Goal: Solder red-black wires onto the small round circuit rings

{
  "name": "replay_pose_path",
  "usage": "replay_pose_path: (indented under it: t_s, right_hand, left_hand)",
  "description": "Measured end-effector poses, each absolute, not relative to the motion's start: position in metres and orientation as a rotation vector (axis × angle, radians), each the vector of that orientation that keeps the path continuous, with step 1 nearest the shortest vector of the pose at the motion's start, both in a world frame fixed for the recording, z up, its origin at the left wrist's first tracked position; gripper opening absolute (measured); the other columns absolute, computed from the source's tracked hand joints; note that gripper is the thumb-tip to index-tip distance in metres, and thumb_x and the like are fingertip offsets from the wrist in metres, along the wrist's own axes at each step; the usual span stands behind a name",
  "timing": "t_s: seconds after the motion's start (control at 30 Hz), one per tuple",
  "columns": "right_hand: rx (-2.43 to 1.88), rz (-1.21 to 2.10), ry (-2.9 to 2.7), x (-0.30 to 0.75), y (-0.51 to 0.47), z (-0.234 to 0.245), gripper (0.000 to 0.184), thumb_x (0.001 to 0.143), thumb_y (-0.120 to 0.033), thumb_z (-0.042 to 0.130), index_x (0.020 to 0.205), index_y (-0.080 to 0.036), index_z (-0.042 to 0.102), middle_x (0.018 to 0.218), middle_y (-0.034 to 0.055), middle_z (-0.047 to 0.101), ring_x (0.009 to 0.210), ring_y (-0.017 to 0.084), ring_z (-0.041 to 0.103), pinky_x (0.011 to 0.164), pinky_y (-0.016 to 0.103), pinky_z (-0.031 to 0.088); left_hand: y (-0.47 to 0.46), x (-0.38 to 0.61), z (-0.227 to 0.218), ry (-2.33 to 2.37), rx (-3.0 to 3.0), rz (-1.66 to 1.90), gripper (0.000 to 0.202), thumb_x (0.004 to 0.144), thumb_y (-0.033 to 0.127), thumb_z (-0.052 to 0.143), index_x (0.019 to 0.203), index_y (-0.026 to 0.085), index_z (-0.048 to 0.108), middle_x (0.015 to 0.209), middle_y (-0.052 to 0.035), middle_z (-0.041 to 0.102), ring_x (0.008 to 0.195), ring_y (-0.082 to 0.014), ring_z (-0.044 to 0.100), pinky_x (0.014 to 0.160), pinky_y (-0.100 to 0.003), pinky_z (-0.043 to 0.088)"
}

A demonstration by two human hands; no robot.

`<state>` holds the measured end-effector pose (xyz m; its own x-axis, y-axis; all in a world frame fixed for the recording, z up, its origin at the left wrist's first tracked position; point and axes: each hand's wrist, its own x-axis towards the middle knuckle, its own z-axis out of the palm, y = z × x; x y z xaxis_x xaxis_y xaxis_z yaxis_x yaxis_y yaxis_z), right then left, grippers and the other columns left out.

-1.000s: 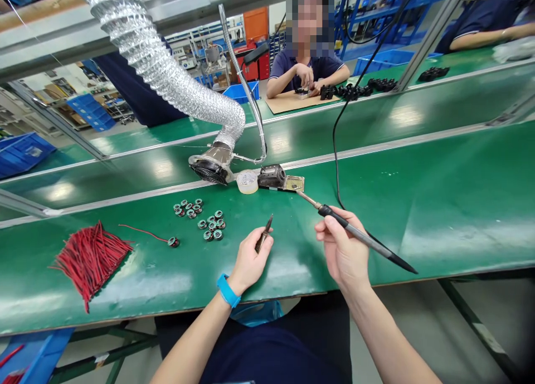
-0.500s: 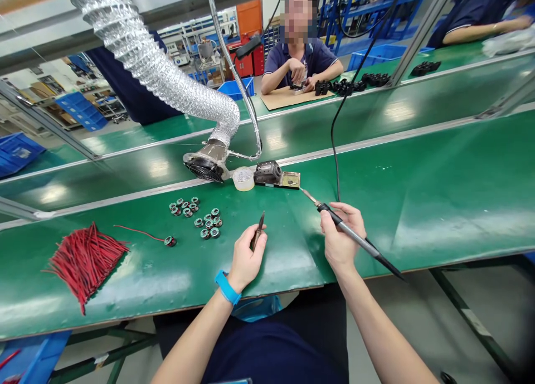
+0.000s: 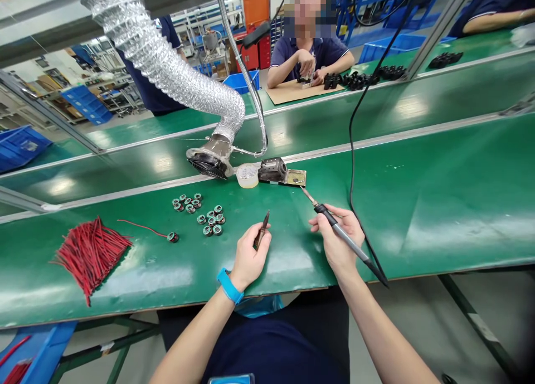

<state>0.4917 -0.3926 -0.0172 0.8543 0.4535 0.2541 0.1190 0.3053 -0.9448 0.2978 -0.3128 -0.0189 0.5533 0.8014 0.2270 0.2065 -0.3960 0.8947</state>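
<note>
My right hand (image 3: 343, 243) is closed around the grey and black handle of a soldering iron (image 3: 350, 243). Its tip points up and left, close to the front edge of the soldering iron stand (image 3: 297, 177); whether they touch I cannot tell. Closed on dark, pointed tweezers (image 3: 262, 232), my left hand (image 3: 249, 254) rests over the bench with the points upward. Left of it lie several small round coil parts with green boards (image 3: 212, 221) in two clusters. One separate coil part (image 3: 173, 237) has a red wire (image 3: 142, 225) running off to the left.
A bundle of red wires (image 3: 92, 256) lies at left on the green bench (image 3: 451, 205). A fume extractor (image 3: 209, 160) on a silver duct hangs beside a round, pale container (image 3: 247, 176). The iron's black cable (image 3: 351, 150) runs upward. A co-worker (image 3: 309, 61) sits across.
The soldering iron's tip has come to the stand's front edge, and the back end of its handle has swung left. My left hand keeps the tweezers. The whole view has shifted slightly.
</note>
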Motion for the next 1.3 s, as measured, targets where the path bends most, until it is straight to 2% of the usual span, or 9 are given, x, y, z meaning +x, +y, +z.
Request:
replay_pose_path:
  t_s: [0.17,0.37,0.6,0.7,0.93,1.1,1.3]
  right_hand:
    - [-1.313,0.02,-0.572,0.493,-0.395,-0.027,0.029,0.082,-0.043,0.081,0.096,-0.019,0.071,0.082,0.0049,0.078,0.061,0.019,0.072,0.057,0.031,0.058]
    - [-1.445,-0.15,-0.613,0.499,-0.4,-0.038,0.032,0.087,-0.052,0.075,0.081,-0.02,0.072,0.073,0.0029,0.074,0.062,0.019,0.068,0.062,0.034,0.054]
    - [-1.377,-0.007,-0.631,0.495,-0.398,-0.029,0.03,0.085,-0.045,0.079,0.101,-0.02,0.075,0.076,0.0014,0.072,0.062,0.017,0.068,0.06,0.032,0.056]
    - [-1.339,0.031,-0.613,0.493,-0.398,-0.025,0.03,0.083,-0.042,0.081,0.103,-0.02,0.076,0.076,0.0005,0.07,0.059,0.016,0.066,0.057,0.03,0.055]
    - [-1.333,0.049,-0.671,0.491,-0.398,-0.023,0.032,0.081,-0.041,0.083,0.106,-0.021,0.079,0.093,0.0056,0.077,0.076,0.02,0.071,0.074,0.038,0.063]
    - [-1.322,0.016,-0.689,0.49,-0.399,-0.022,0.03,0.081,-0.04,0.083,0.105,-0.023,0.08,0.094,0.0053,0.077,0.08,0.02,0.072,0.077,0.038,0.063]
    - [-1.345,0.047,-0.742,0.488,-0.403,-0.024,0.035,0.083,-0.042,0.082,0.112,-0.024,0.078,0.101,0.0065,0.078,0.087,0.022,0.074,0.084,0.041,0.065]
  left_hand:
    - [-0.313,0.298,-0.019,0.816,1.922,0.84,0.029,0.105,0.04,0.055,0.122,0.019,0.068,0.111,-0.0088,0.077,0.099,-0.0219,0.072,0.091,-0.034,0.053]
    - [-0.314,0.298,-0.018,0.817,1.937,0.853,0.028,0.104,0.038,0.056,0.122,0.019,0.068,0.113,-0.0095,0.078,0.102,-0.0226,0.073,0.094,-0.035,0.055]
    - [-0.314,0.298,-0.018,0.819,1.944,0.849,0.029,0.104,0.038,0.056,0.122,0.019,0.067,0.111,-0.0094,0.078,0.101,-0.0222,0.073,0.093,-0.035,0.055]
    - [-0.314,0.298,-0.018,0.813,1.966,0.848,0.027,0.105,0.037,0.055,0.12,0.018,0.067,0.109,-0.0091,0.077,0.099,-0.0218,0.072,0.091,-0.034,0.054]
    - [-0.313,0.299,-0.022,0.888,2.167,0.905,0.024,0.106,0.034,0.054,0.122,0.019,0.063,0.111,-0.0098,0.071,0.103,-0.024,0.066,0.093,-0.038,0.052]
    - [-0.312,0.302,-0.023,0.98,2.356,0.867,0.025,0.106,0.031,0.055,0.126,0.019,0.06,0.121,-0.0115,0.069,0.112,-0.0282,0.062,0.099,-0.045,0.049]
    - [-0.317,0.306,-0.025,1.099,2.604,0.746,0.025,0.101,0.025,0.063,0.125,0.018,0.063,0.12,-0.0121,0.066,0.115,-0.0316,0.057,0.1,-0.049,0.047]
